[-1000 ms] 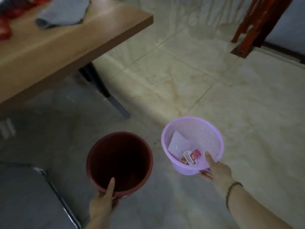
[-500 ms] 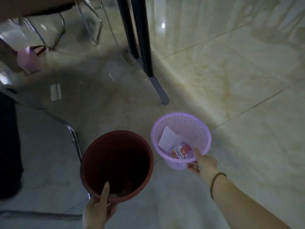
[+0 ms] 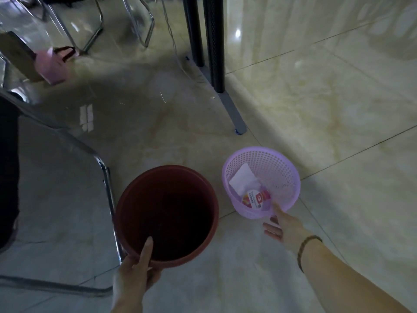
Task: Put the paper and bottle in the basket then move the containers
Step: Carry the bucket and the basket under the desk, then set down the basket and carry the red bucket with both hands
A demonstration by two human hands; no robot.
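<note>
Down on the tiled floor [image 3: 338, 109], the lilac basket [image 3: 279, 177] holds the bottle [image 3: 256, 199] lying along its near wall beside the white paper [image 3: 244, 181], right hand [image 3: 285, 229] pinching its near rim, left hand [image 3: 135, 274] gripping the red bucket [image 3: 167, 213] alongside.

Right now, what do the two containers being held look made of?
Purple basket: looks like thin moulded plastic, semi-glossy; the wall is a regular grid of small holes and slightly translucent. Red bucket: probably thicker solid plastic, matte to satin; smooth rolled rim, opaque wall, no seams. The dim light leaves the bucket's finish uncertain.
</note>
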